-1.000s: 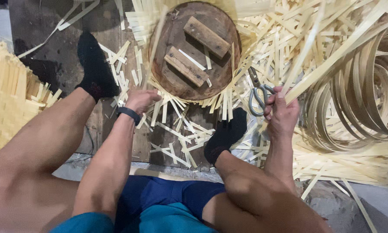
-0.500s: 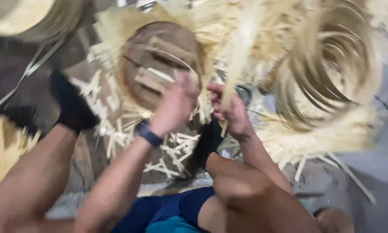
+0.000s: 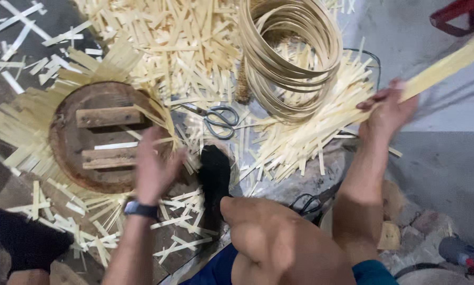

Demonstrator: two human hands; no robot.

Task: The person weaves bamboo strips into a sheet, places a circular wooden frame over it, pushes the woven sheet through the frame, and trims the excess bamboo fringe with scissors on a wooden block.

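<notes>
Seen from above, the left hand (image 3: 153, 171), blurred, rested with fingers loosely curled on a round wooden mould (image 3: 97, 138) ringed with bamboo strips. To the far right, the right hand (image 3: 389, 110) gripped a long bamboo strip (image 3: 448, 66), cut off by the frame edge. Scissors (image 3: 218, 119) lay between.

I see my left hand (image 3: 153, 169) low with the fingers half curled and the wrist straight. My right arm is stretched out to the side, and the right hand (image 3: 387, 110) is closed in a grip.
</notes>
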